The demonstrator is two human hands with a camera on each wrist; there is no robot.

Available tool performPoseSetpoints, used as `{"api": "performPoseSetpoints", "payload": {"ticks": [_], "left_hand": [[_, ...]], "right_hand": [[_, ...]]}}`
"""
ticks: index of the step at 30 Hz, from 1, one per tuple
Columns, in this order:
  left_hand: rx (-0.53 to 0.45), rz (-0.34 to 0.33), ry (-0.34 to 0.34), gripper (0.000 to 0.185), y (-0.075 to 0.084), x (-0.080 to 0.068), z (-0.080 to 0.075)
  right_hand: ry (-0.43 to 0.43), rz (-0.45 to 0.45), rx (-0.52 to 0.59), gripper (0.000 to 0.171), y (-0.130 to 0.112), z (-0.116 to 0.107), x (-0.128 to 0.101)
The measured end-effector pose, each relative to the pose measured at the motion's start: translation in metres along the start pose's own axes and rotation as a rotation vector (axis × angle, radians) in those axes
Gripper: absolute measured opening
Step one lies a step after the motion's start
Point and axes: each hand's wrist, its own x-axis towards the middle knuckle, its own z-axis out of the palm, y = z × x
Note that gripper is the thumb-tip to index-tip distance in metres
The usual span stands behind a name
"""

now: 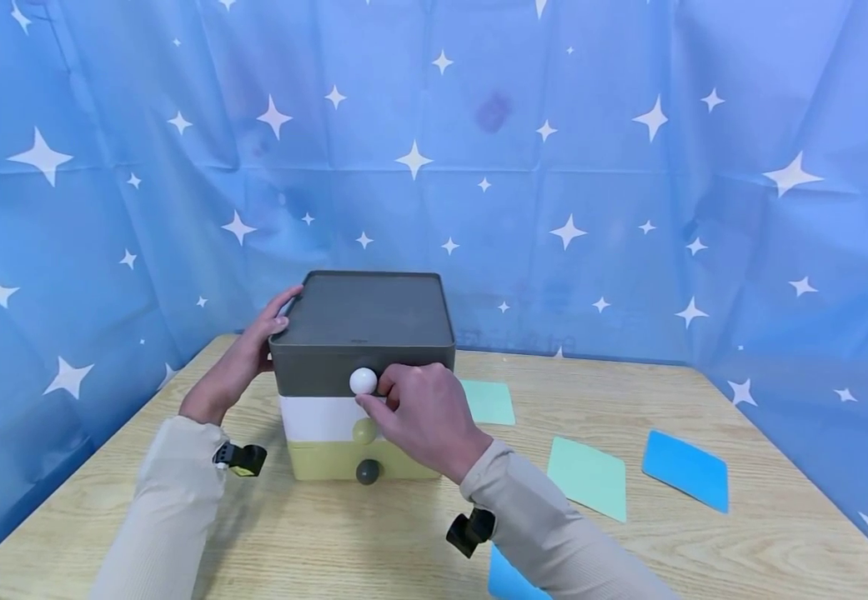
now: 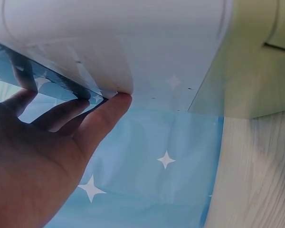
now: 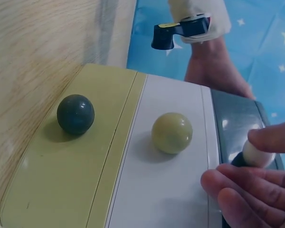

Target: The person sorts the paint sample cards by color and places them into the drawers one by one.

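- Starry blue curtain [image 1: 509, 196] hangs behind my wood-grain table [image 1: 313, 542], with green cards [image 1: 587, 479] and blue cards [image 1: 684, 471] to the right.
- Left of them stands the drawer box [image 1: 373, 308]; its three fronts look about flush, so I judge nothing is pulled out yet.
- My right hand [image 1: 429, 417] pinches the top white knob [image 1: 363, 381] between thumb and fingers.
- My left hand [image 1: 242, 358], fingers loosely extended, touches the box's left side.
- Untouched: olive knob [image 3: 172, 133], dark knob [image 3: 75, 114].

The head view looks forward and down at the box [image 1: 369, 308] that 2 wrist views share close-up.
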Motion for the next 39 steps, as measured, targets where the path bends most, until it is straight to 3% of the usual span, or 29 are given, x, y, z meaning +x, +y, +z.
{"api": "performPoseSetpoints", "payload": {"ticks": [20, 28, 39], "left_hand": [[0.013, 0.004, 0.011, 0.062, -0.001, -0.001, 0.0], [0.009, -0.001, 0.011, 0.061, -0.002, -0.001, 0.002], [0.005, 0.007, 0.014, 0.061, -0.002, 0.0, 0.002]], "right_hand": [[-0.087, 0.003, -0.055, 0.019, 0.009, 0.005, -0.012], [-0.104, -0.051, -0.114, 0.023, 0.009, 0.019, -0.021], [-0.069, -0.092, -0.263, 0.043, 0.004, 0.032, -0.025]]}}
